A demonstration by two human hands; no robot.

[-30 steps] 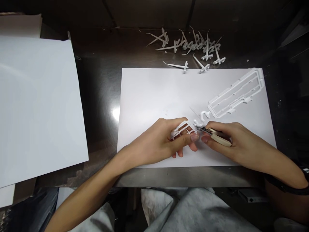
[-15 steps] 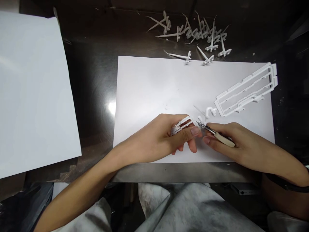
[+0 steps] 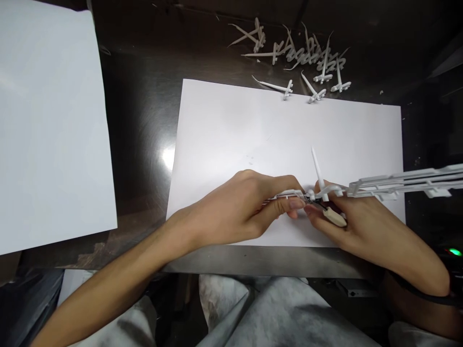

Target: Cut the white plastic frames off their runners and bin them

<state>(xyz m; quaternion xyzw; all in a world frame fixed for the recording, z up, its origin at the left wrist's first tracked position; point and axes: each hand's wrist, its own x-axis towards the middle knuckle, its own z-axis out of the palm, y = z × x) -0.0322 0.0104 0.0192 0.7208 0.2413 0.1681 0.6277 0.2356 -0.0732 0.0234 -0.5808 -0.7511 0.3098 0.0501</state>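
Observation:
My left hand (image 3: 249,207) grips one end of a long white plastic frame (image 3: 401,183). The frame is lifted off the paper and reaches out flat to the right, past my right hand. A thin white spike (image 3: 318,174) stands up from the middle of the frame. My right hand (image 3: 350,219) holds small cutters with a beige handle (image 3: 333,217), their jaws at the frame next to my left fingertips. Both hands hover over a white paper sheet (image 3: 253,130) on a dark metal table.
A heap of cut white plastic pieces (image 3: 307,55) lies beyond the sheet's far edge. A larger white sheet (image 3: 47,125) covers the table's left part. The table's front edge (image 3: 260,262) runs just below my hands, with my lap in grey cloth under it.
The frame lay angled on the paper at the right. Now my left hand has raised and turned it, so it points level to the right, and the spike stands upright.

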